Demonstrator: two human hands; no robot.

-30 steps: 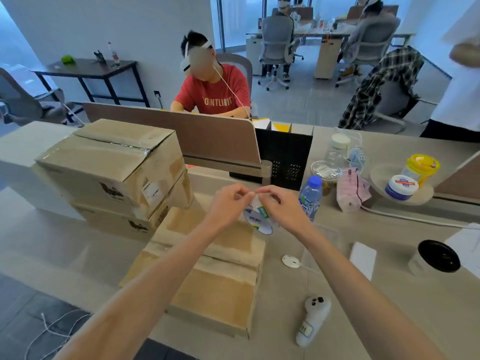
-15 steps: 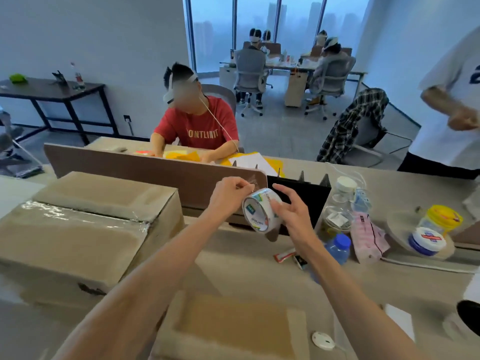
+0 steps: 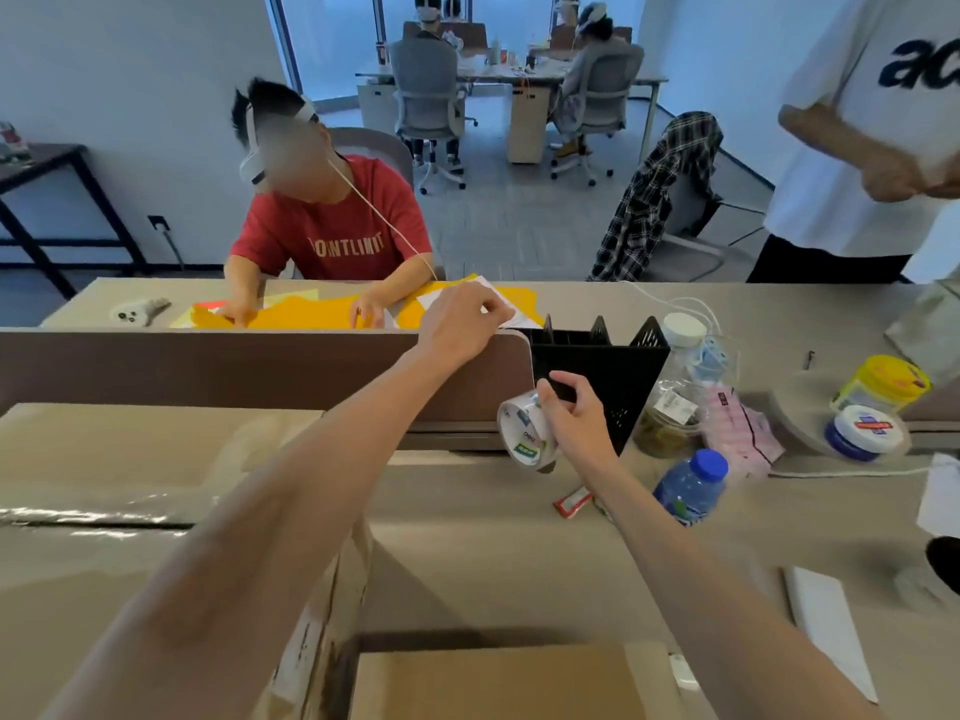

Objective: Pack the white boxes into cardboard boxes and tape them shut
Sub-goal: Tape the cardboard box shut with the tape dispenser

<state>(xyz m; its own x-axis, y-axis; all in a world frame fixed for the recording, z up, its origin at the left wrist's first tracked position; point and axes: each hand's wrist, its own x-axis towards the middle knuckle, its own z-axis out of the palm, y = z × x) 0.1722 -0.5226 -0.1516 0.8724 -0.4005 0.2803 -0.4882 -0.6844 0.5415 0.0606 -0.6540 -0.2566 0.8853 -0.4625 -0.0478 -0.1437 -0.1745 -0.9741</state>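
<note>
My right hand [image 3: 574, 415] grips a roll of clear packing tape [image 3: 524, 431] above the desk. My left hand [image 3: 460, 322] is raised up and to the left of the roll, pinching the pulled-out end of the tape; the clear strip between hand and roll is hard to see. A taped cardboard box [image 3: 130, 491] stands at the left under my left forearm. A second cardboard box [image 3: 498, 680] lies at the bottom edge of the view. No white boxes show.
A brown divider panel [image 3: 234, 371] and a black file rack [image 3: 605, 366] stand behind the hands. A water bottle [image 3: 688, 488], jars, a pink packet and a red wrapper [image 3: 571, 502] lie at the right. A person in red sits opposite; another stands at far right.
My hands have drawn apart: the left rose up and away with the tape end, while the right lowered with the roll. The view has tilted further up from the boxes.
</note>
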